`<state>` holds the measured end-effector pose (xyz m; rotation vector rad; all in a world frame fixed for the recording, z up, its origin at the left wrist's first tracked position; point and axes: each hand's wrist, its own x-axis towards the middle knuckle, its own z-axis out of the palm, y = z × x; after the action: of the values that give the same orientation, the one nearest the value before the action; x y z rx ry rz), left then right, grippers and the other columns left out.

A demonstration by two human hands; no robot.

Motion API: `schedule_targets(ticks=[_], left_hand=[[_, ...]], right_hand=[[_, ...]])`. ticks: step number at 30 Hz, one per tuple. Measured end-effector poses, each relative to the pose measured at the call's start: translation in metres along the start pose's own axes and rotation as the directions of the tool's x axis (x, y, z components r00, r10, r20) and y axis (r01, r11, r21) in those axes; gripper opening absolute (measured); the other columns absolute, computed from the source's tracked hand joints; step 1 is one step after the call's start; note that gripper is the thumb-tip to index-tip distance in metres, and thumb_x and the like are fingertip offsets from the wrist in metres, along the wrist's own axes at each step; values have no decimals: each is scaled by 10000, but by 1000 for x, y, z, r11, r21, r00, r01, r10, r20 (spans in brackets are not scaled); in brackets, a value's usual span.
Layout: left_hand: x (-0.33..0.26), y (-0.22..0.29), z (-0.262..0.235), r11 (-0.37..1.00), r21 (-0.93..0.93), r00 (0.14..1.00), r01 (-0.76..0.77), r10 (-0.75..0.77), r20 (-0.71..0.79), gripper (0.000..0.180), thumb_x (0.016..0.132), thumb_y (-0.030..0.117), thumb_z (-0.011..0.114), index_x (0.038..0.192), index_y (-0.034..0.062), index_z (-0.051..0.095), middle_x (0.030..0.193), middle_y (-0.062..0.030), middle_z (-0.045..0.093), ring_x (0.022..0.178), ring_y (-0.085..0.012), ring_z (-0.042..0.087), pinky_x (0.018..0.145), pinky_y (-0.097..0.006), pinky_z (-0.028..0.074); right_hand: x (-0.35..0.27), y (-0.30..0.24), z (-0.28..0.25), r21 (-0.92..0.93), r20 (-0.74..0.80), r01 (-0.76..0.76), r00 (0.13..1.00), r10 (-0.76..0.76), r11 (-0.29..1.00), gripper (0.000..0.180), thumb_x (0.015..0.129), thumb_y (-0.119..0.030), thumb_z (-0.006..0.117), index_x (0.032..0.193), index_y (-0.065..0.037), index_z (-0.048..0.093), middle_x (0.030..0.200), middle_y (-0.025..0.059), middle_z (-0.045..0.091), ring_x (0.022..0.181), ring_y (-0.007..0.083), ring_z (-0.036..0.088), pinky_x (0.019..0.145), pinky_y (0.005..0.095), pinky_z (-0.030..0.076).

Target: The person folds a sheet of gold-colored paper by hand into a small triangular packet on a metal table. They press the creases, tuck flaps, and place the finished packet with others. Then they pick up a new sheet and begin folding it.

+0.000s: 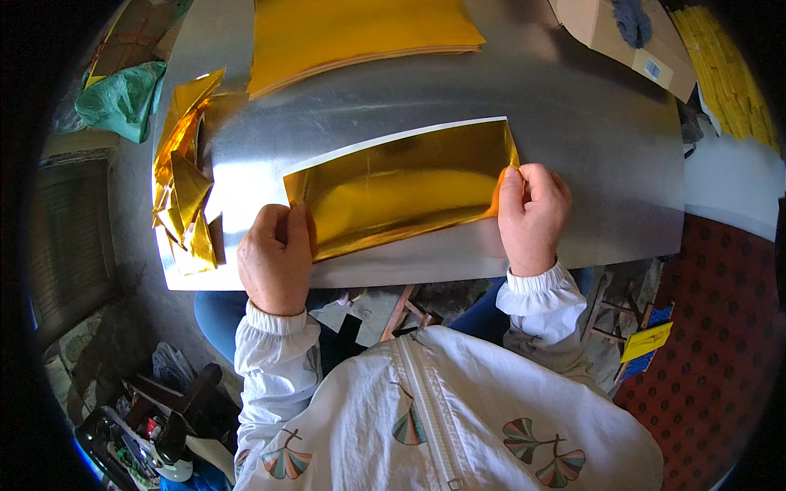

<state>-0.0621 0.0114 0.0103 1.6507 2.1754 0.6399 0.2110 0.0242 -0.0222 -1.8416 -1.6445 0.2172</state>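
A strip-shaped sheet of shiny gold foil paper (pixel 401 188), with a white band along its far edge, is stretched between my two hands over the metal table. My left hand (pixel 277 255) pinches its left end, thumb on top. The right end is gripped between the thumb and fingers of my right hand (pixel 532 214), where the foil curls up. To the left lies a pile of folded gold foil pieces (pixel 187 176). Farther off, beyond the strip, rests a stack of flat gold sheets (pixel 360 37).
The metal table (pixel 606 180) has its near edge just in front of my body. A cardboard box (pixel 639 49) with a dark cloth stands at the far right, beside yellow bundled material (pixel 729 69). A green plastic bag (pixel 123 98) is at the far left. Red patterned flooring (pixel 704 352) lies lower right.
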Motion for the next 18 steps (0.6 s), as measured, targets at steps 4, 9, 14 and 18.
schedule_targets(ticks=[4, 9, 14, 18], left_hand=[[3, 0, 1, 998, -27, 998, 51, -50, 34, 257, 902, 220, 650, 769, 0, 653, 589, -102, 621, 497, -173, 582, 485, -297, 449], [5, 0, 0, 996, -28, 995, 81, -79, 63, 266, 909, 223, 650, 768, -2, 654, 569, -88, 608, 471, -146, 551, 459, -280, 425], [7, -1, 1, 995, -12, 992, 94, -93, 80, 269, 907, 227, 650, 770, -5, 655, 567, -84, 608, 468, -146, 550, 457, -280, 423], [8, 0, 1, 998, -24, 996, 58, -56, 63, 270, 907, 224, 648, 760, -3, 648, 567, -90, 609, 471, -153, 558, 457, -281, 422]], right_hand=[[1, 1, 0, -50, 0, 15, 1000, -15, 999, 142, 909, -171, 585, 789, -95, 589, 600, 54, 598, 571, 240, 583, 891, 476, 408], [1, 0, 1, -17, -14, -8, 1000, 8, 1000, 136, 906, -168, 592, 790, -96, 584, 594, 53, 592, 557, 242, 573, 907, 492, 401], [2, -1, 0, -18, -3, -16, 1000, 16, 1000, 132, 900, -163, 603, 784, -102, 584, 577, 38, 578, 536, 232, 553, 869, 471, 407], [4, -1, 2, -15, -32, 5, 999, -5, 1000, 142, 899, -168, 607, 775, -102, 582, 570, 33, 572, 527, 222, 542, 841, 450, 407]])
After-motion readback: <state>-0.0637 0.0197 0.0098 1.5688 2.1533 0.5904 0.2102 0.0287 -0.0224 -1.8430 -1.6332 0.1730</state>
